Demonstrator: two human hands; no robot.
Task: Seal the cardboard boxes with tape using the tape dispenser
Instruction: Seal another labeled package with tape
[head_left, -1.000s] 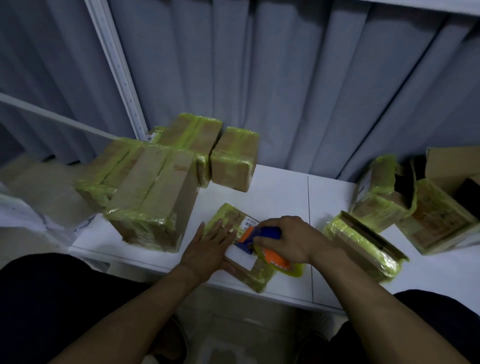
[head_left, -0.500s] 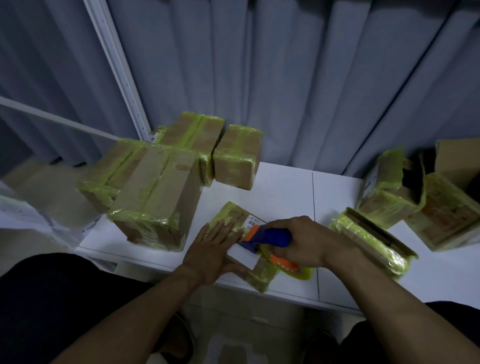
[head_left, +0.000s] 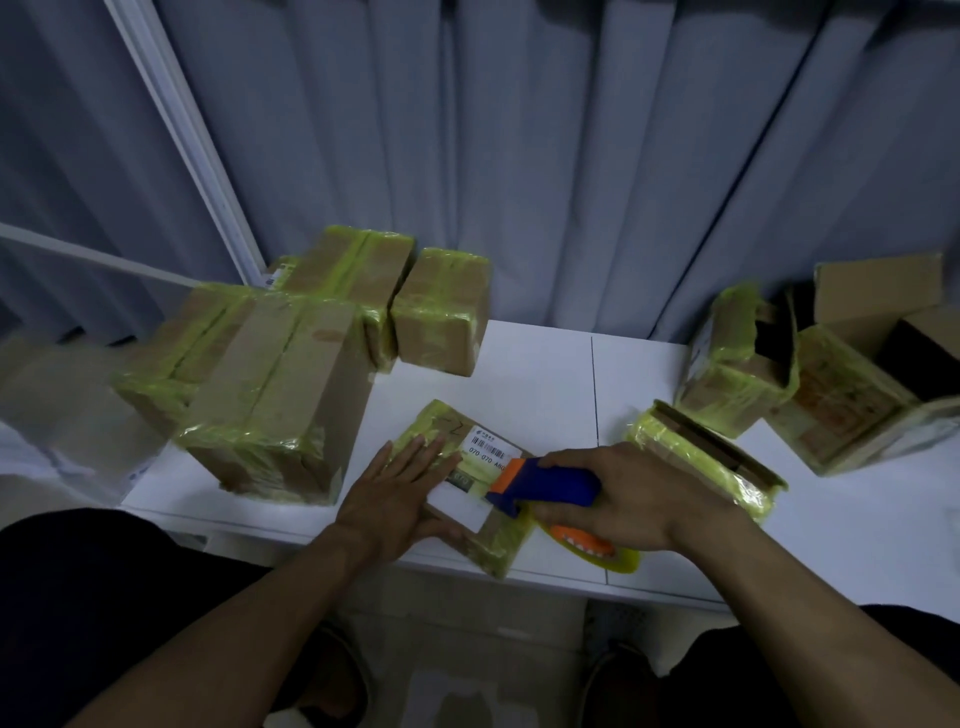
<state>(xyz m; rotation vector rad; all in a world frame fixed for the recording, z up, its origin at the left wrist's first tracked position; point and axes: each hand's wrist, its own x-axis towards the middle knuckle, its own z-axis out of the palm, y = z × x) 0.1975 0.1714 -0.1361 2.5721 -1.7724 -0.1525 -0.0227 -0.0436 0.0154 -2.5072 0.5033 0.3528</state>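
A small flat cardboard box (head_left: 485, 449) with yellow-green tape and a white barcode label lies near the front edge of the white table (head_left: 540, 384). My left hand (head_left: 400, 491) presses flat on the box's left part, fingers straight. My right hand (head_left: 628, 496) grips the blue handle of the tape dispenser (head_left: 550, 486), whose orange front touches the box's right side. The yellow tape roll (head_left: 597, 548) hangs below my right hand.
Several taped boxes (head_left: 275, 395) stand stacked at the left and back. A low taped box (head_left: 701, 457) lies right of my right hand, and open boxes (head_left: 841, 384) sit at the far right. Grey curtains hang behind the table.
My right hand has drawn the dispenser to the right across the box, uncovering more of the label. My left hand has stayed flat on the box.
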